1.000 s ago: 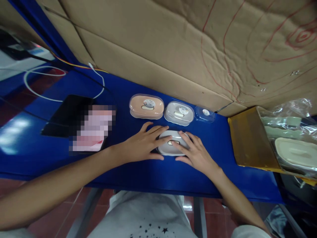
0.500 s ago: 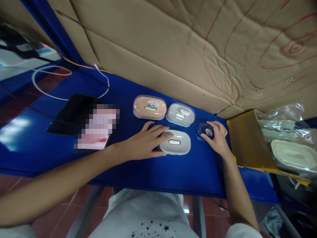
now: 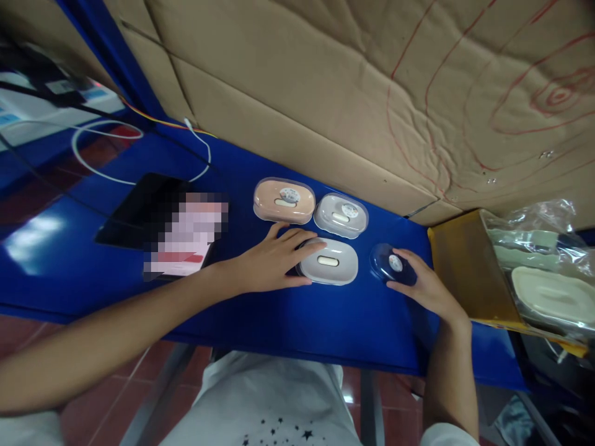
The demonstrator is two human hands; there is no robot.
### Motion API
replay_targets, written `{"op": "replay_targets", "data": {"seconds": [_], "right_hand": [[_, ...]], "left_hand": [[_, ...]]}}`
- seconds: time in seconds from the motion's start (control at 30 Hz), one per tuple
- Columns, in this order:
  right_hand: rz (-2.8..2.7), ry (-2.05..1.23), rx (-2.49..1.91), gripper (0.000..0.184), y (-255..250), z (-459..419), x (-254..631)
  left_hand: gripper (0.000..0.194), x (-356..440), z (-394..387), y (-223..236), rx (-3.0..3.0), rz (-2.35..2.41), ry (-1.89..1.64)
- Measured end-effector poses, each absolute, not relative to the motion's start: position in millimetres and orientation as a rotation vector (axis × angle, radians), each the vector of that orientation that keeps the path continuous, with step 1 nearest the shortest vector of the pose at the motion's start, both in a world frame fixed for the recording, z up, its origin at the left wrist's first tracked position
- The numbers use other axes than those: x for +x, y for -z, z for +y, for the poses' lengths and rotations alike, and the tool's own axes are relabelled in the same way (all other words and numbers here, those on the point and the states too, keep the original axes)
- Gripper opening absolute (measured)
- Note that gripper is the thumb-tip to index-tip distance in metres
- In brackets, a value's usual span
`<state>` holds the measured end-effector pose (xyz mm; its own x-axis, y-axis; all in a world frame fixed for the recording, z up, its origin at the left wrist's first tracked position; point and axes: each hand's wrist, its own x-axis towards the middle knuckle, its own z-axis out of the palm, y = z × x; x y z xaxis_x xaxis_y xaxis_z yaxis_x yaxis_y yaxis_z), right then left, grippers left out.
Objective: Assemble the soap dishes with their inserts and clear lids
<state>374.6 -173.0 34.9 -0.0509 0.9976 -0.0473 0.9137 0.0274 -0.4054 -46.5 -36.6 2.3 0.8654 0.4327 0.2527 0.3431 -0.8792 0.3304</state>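
Observation:
My left hand point(image 3: 279, 257) holds the left end of a grey soap dish point(image 3: 341, 272), fingers over its far edge and thumb at the near edge. This dish has no cover and bears a pale oblong piece in its middle. To its right, my right hand point(image 3: 425, 279) grips the right end of a clear plastic lid point(image 3: 383, 257) with a round white sticker, low over or on the table. Behind them are a peach soap box point(image 3: 267, 201) and a second grey soap box point(image 3: 328, 217), each under a clear stickered lid.
At the right stands an open cardboard box point(image 3: 458, 263) with pale green and cream soap boxes point(image 3: 548, 288) in plastic wrap. A phone point(image 3: 190, 238) with a blurred screen, a dark tablet-like slab point(image 3: 125, 214) and a white cable point(image 3: 77, 145) lie left. Cardboard point(image 3: 297, 93) walls the blue table's point(image 3: 279, 322) back.
My right hand has shifted toward me and round to the lid's right end, so more of the lid shows. My left hand stays on the grey dish. The view has shifted slightly.

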Motion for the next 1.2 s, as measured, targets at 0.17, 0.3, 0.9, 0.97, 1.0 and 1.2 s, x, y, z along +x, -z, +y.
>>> {"op": "replay_targets", "data": {"seconds": [0.17, 0.3, 0.9, 0.97, 1.0, 1.2], "right_hand": [[-2.114, -0.473, -1.683, 0.077, -32, -162, 328], [-2.266, -0.574, -1.5, 0.084, -22, -160, 287], [-2.571, -0.083, -1.315, 0.095, -28, -163, 244], [-2.562, -0.092, -1.317, 0.095, -27, -163, 244], [-2.557, -0.107, -1.317, 0.095, -27, -162, 245], [-2.551, -0.139, -1.321, 0.094, -27, -163, 247]], "left_hand": [[0.077, -46, -37, 5, 2.664, 0.565, -0.447], [0.09, -43, -41, 6, 2.607, 0.499, -0.441], [0.098, -41, -48, 10, 2.532, 0.401, -0.466], [0.097, -42, -48, 10, 2.529, 0.408, -0.464], [0.097, -42, -48, 10, 2.526, 0.409, -0.458], [0.093, -42, -48, 8, 2.521, 0.4, -0.454]]}}
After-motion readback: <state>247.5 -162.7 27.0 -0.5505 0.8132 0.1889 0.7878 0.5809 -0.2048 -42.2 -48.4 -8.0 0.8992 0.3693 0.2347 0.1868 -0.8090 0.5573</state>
